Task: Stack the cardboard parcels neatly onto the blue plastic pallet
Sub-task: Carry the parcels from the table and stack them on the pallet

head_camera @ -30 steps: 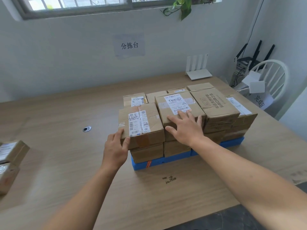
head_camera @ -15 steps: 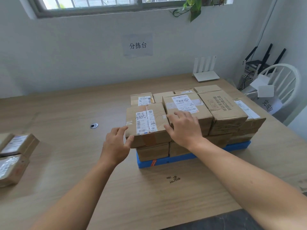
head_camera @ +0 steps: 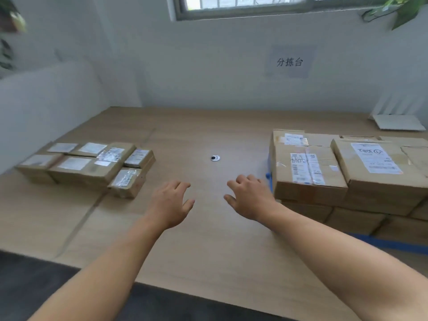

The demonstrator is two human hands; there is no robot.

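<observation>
Both my hands have come off the brown cardboard parcel with the handwritten label (head_camera: 308,174). It sits squared on the top layer at the right, above the blue plastic pallet (head_camera: 382,243). My left hand (head_camera: 170,202) and right hand (head_camera: 251,199) hover over the light wooden table (head_camera: 208,262), fingers spread, loosely bent, holding nothing. My view has swung left to the flat group of unstacked cardboard parcels (head_camera: 92,165). I judge these come next.

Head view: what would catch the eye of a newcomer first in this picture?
Two bare hands, the left hand and the right hand, hover open over the wooden table, holding nothing. At the right stand stacked parcels on the blue pallet; at the left lies a low group of loose parcels.
</observation>
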